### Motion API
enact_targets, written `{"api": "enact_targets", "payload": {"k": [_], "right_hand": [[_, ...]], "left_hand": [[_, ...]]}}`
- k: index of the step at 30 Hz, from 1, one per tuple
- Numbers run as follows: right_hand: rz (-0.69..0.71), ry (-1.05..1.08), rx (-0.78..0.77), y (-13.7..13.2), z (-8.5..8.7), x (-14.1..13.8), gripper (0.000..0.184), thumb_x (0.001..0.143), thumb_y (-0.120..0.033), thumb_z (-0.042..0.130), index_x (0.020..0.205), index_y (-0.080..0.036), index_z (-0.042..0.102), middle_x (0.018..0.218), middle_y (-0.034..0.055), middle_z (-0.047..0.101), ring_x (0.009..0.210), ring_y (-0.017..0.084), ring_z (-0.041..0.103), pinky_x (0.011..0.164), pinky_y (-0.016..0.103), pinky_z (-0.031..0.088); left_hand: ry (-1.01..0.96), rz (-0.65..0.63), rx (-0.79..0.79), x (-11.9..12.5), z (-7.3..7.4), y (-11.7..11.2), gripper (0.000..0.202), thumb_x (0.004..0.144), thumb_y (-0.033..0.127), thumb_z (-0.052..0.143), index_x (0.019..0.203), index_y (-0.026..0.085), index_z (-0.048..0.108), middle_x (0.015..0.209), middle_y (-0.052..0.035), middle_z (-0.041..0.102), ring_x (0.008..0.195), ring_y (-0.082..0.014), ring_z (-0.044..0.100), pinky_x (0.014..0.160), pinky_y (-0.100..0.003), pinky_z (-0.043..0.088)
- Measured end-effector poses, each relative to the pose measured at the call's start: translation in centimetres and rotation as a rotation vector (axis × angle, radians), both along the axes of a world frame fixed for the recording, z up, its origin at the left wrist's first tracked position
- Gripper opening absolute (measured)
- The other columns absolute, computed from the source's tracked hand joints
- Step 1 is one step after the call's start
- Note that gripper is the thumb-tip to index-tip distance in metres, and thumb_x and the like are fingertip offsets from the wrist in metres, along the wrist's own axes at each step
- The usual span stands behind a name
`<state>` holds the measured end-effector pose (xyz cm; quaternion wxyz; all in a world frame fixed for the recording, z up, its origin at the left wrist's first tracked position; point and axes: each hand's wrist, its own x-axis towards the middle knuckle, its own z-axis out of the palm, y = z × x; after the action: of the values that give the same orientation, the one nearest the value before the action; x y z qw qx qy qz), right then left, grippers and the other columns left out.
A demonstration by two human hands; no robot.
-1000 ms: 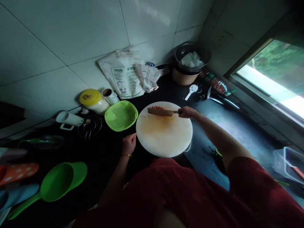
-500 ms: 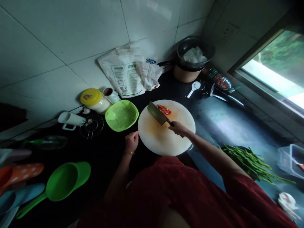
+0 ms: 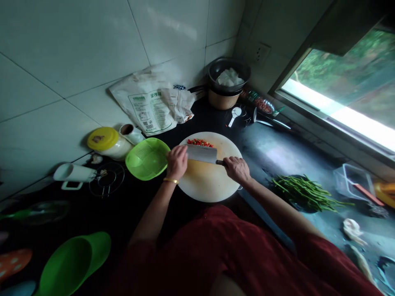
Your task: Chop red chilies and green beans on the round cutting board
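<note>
Left hand [image 3: 176, 162] moved from board [image 3: 210, 185] edge onto cleaver [image 3: 202, 153] tip, grip unclear; right hand [image 3: 237, 169] clasps handle, blade against chopped chilli [image 3: 200, 142]: gathering, probably.

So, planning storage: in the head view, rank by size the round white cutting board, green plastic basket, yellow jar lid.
1. Round white cutting board
2. Green plastic basket
3. Yellow jar lid, clearly the smallest

Green basket [image 3: 147, 158] crowds board [image 3: 212, 187] left edge; near half bare.
</note>
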<state>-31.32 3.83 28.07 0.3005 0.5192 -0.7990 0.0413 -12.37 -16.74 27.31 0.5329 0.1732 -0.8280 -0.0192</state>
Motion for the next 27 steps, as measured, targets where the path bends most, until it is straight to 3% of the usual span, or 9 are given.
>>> {"api": "enact_targets", "payload": {"k": [5, 10, 12, 15, 18, 20, 22, 24, 27], "right_hand": [[-0.064, 0.037, 0.005, 1.2, 0.8, 1.4, 0.026, 0.095, -0.022, 0.037, 0.103, -0.019, 0.061, 0.09, 0.009, 0.061, 0.082, 0.019, 0.05, 0.069, 0.031, 0.021], [-0.216, -0.082, -0.074, 7.2, -0.9, 1.0, 0.024, 0.094, -0.024, 0.04, 0.101, -0.02, 0.062, 0.09, 0.009, 0.062, 0.084, 0.02, 0.052, 0.07, 0.031, 0.024], [-0.292, -0.176, -0.202, 10.7, -3.0, 0.7, 0.022, 0.092, -0.028, 0.044, 0.102, -0.02, 0.062, 0.091, 0.009, 0.063, 0.085, 0.02, 0.053, 0.072, 0.03, 0.028], [-0.382, -0.361, -0.536, 15.7, -7.6, 1.0, 0.025, 0.089, -0.035, 0.048, 0.103, -0.018, 0.061, 0.093, 0.0091, 0.064, 0.085, 0.019, 0.056, 0.075, 0.028, 0.034], [-0.415, -0.559, -0.95, 19.4, -12.8, 2.1, 0.024, 0.085, -0.038, 0.048, 0.092, -0.018, 0.059, 0.082, 0.0052, 0.063, 0.073, 0.016, 0.055, 0.071, 0.026, 0.039], [-0.414, -0.632, -1.182, 21.3, -15.8, 2.7, 0.022, 0.08, -0.04, 0.048, 0.082, -0.019, 0.055, 0.071, 0.0013, 0.058, 0.064, 0.014, 0.05, 0.065, 0.025, 0.039], [-0.427, -0.67, -1.372, 23.2, -18.1, 2.7, 0.023, 0.077, -0.043, 0.05, 0.076, -0.02, 0.053, 0.064, -0.0014, 0.052, 0.058, 0.013, 0.045, 0.06, 0.025, 0.038], [-0.463, -0.712, -1.517, 25.3, -19.8, 2.4, 0.025, 0.075, -0.045, 0.052, 0.075, -0.019, 0.052, 0.062, -0.0026, 0.049, 0.056, 0.012, 0.042, 0.058, 0.025, 0.037], [-0.496, -0.778, -1.629, 28.6, -21.6, 1.5, 0.027, 0.073, -0.045, 0.056, 0.077, -0.019, 0.055, 0.062, -0.0028, 0.049, 0.056, 0.012, 0.042, 0.058, 0.025, 0.037]], "left_hand": [[-0.286, -0.105, -0.117, -6.8, 1.1, 0.6, 0.051, 0.091, 0.031, 0.054, 0.14, 0.02, 0.047, 0.153, -0.0125, 0.033, 0.143, -0.0335, 0.025, 0.113, -0.06, 0.017], [-0.307, 0.017, 0.063, -7.5, 1.7, -2.4, 0.045, 0.09, 0.029, 0.053, 0.129, 0.004, 0.055, 0.149, -0.0244, 0.035, 0.14, -0.0429, 0.025, 0.108, -0.07, 0.016], [-0.146, 0.049, 0.08, -6.9, 2.7, -4.5, 0.045, 0.091, 0.029, 0.048, 0.127, 0.003, 0.055, 0.145, -0.0263, 0.04, 0.138, -0.0428, 0.028, 0.105, -0.071, 0.019], [0.109, -0.111, -0.001, -6.7, 4.0, -6.9, 0.046, 0.091, 0.031, 0.041, 0.134, 0.016, 0.05, 0.145, -0.0124, 0.045, 0.135, -0.0276, 0.039, 0.109, -0.054, 0.032], [-0.035, -0.029, 0.071, -7.8, 4.6, -6.7, 0.029, 0.085, 0.038, 0.045, 0.1, 0.027, 0.067, 0.133, 0.0006, 0.059, 0.123, -0.0286, 0.052, 0.101, -0.055, 0.041], [-0.189, 0.0, -0.003, -9.7, 4.7, -4.4, 0.028, 0.082, 0.045, 0.047, 0.085, 0.028, 0.069, 0.128, 0.0058, 0.062, 0.117, -0.0294, 0.056, 0.097, -0.053, 0.045], [-0.284, -0.044, -0.142, -12.5, 4.8, 0.0, 0.033, 0.083, 0.049, 0.044, 0.094, 0.031, 0.069, 0.133, 0.0059, 0.058, 0.12, -0.029, 0.054, 0.099, -0.05, 0.045], [-0.431, -0.159, -0.304, -15.8, 4.7, 6.4, 0.045, 0.085, 0.045, 0.043, 0.12, 0.025, 0.062, 0.141, -0.0033, 0.052, 0.128, -0.0293, 0.048, 0.105, -0.047, 0.042], [-0.699, -0.321, -0.56, -21.2, 3.6, 18.2, 0.062, 0.086, 0.04, 0.049, 0.14, 0.01, 0.045, 0.15, -0.0145, 0.039, 0.14, -0.0271, 0.033, 0.116, -0.038, 0.028]]}}
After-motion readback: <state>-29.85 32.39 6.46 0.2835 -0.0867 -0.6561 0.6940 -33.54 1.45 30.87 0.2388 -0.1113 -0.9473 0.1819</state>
